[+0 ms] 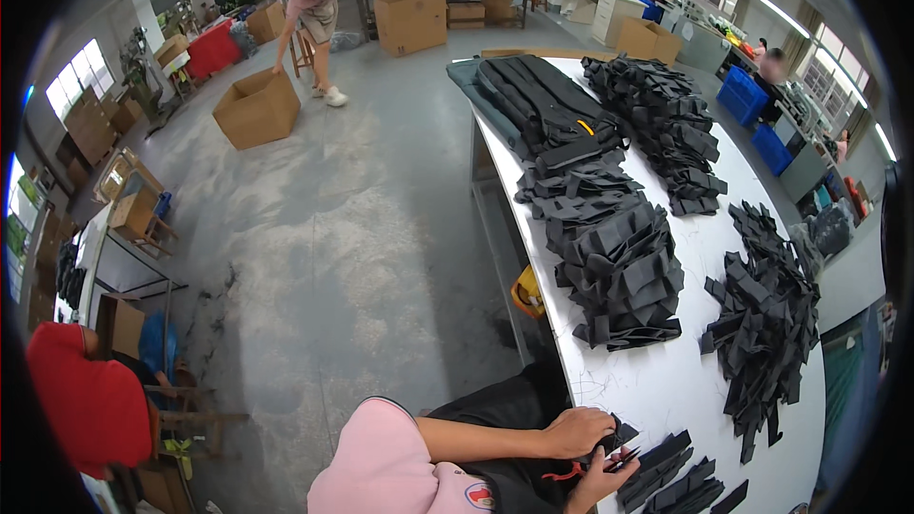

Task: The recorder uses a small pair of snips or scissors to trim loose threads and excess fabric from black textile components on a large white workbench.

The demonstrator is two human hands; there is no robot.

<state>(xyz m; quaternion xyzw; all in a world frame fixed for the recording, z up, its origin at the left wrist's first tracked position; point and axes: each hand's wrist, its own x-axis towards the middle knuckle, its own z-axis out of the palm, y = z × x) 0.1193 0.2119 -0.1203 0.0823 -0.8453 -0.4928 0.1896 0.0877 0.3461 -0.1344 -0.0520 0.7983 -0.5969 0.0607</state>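
Grey floor (314, 257) spreads through the workroom around us, and at upper left a co-worker (314, 9) bends with one hand on a cardboard box (257, 109). At lower right of centre, our left hand (576, 432) has its fingers curled in, pinching a small black fabric piece (624, 434) beside the white table (703, 238). Just below, our right hand (595, 484) grips scissors (568, 470) with orange-red handles, their dark tips near that piece; how wide the blades part, we cannot tell. Black fabric heaps (619, 271) cover much of the tabletop to the right.
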